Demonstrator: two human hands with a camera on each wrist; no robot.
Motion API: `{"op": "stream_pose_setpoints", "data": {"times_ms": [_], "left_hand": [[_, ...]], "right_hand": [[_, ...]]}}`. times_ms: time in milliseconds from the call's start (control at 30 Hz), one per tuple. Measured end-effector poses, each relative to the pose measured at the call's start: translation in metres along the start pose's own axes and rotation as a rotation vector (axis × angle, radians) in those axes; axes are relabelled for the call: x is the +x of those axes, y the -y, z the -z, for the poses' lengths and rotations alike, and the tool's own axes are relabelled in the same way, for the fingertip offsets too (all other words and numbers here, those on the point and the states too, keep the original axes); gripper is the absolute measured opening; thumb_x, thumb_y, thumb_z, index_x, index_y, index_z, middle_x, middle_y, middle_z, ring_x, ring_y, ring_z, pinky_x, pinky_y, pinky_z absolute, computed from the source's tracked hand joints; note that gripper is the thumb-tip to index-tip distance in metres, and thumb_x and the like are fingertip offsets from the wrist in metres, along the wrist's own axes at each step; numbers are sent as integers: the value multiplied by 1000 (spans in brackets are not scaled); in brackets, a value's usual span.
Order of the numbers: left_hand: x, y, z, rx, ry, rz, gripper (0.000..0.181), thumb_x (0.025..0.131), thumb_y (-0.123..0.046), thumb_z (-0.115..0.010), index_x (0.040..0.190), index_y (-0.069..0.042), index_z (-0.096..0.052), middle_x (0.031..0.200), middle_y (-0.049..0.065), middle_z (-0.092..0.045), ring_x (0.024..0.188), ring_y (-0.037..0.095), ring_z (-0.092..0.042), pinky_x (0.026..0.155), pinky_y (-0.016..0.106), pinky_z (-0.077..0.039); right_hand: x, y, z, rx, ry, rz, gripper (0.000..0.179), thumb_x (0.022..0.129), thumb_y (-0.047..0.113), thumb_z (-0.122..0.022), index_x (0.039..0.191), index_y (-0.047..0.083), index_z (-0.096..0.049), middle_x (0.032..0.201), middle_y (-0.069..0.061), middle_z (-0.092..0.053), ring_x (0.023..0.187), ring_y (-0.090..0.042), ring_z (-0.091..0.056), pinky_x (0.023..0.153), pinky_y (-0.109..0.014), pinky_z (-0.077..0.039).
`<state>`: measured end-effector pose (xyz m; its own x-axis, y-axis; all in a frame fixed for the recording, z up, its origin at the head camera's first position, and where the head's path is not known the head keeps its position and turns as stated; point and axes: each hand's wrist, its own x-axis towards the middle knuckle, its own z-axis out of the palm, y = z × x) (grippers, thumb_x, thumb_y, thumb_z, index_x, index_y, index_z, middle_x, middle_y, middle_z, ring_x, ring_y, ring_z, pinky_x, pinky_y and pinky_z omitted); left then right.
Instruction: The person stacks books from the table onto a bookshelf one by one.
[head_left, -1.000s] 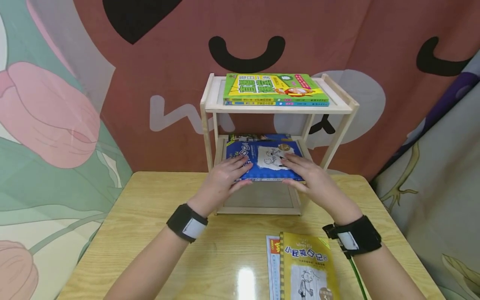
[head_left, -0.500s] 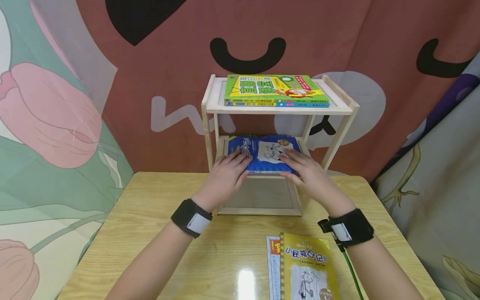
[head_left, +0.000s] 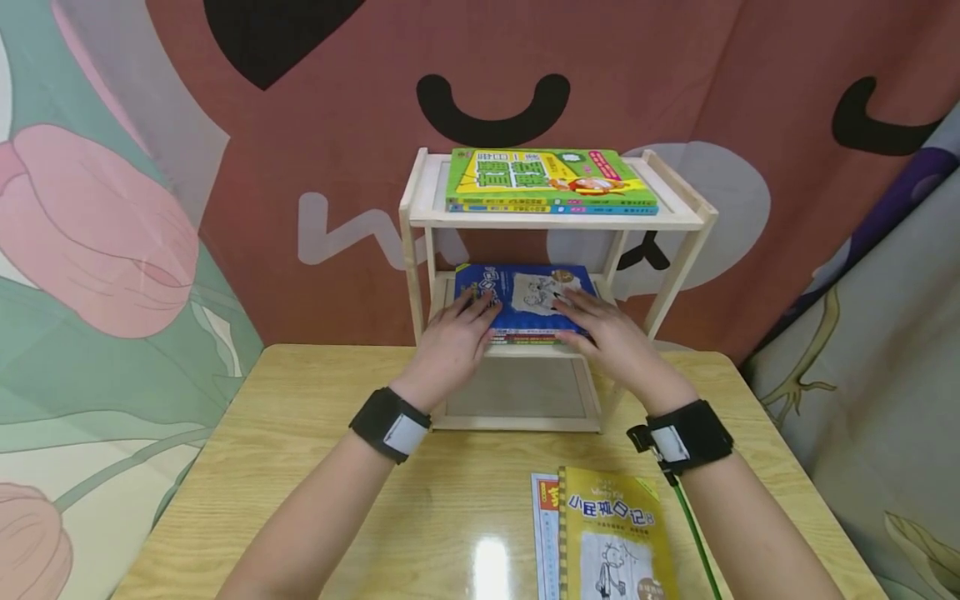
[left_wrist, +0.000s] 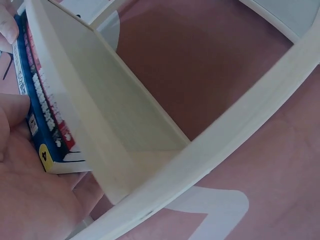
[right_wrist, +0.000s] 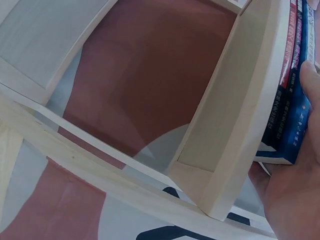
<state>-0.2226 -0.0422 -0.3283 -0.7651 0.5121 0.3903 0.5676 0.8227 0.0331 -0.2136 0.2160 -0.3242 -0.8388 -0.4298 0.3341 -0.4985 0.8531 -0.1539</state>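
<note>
On the middle shelf of the pale wooden 2-tier rack (head_left: 557, 218), in the head view, the blue paperback book with a white cartoon panel (head_left: 525, 298) lies flat atop a short stack, long axis left to right. The left hand (head_left: 450, 346) and right hand (head_left: 611, 337) flank it evenly, flat fingers on the cover, thumbs at the near edge.

The left wrist view adds the stacked spines (left_wrist: 42, 107) against the palm. The right wrist view shows the thumb (right_wrist: 306, 107) on the blue edge.
</note>
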Motion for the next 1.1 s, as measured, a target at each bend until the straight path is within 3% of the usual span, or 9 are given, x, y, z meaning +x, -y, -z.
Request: {"op": "stream_pose_setpoints", "data": {"times_ms": [667, 900, 1100], "left_hand": [[4, 5, -4, 21, -7, -35, 44, 103, -31, -36, 143, -14, -43, 150, 7, -39, 140, 31, -31, 116, 39, -25], [2, 4, -7, 44, -26, -15, 44, 103, -33, -33, 144, -18, -42, 151, 5, -37, 141, 30, -30, 109, 47, -35], [-4, 7, -12, 35, -37, -28, 56, 101, -43, -34, 150, -15, -27, 156, 7, -27, 143, 30, -23, 109, 49, -34]], "right_hand": [[5, -1, -1, 30, 50, -60, 57, 97, 45, -46, 146, 18, -39, 155, -9, -27, 143, -35, -23, 111, -60, -23], [5, -5, -3, 22, 35, -45, 57, 97, 46, -45, 146, 18, -39, 155, -10, -27, 142, -36, -23, 110, -61, -22], [4, -5, -6, 5, -1, -26, 57, 96, 46, -47, 145, 18, -40, 155, -10, -28, 142, -35, -24, 110, -61, -24]]}}
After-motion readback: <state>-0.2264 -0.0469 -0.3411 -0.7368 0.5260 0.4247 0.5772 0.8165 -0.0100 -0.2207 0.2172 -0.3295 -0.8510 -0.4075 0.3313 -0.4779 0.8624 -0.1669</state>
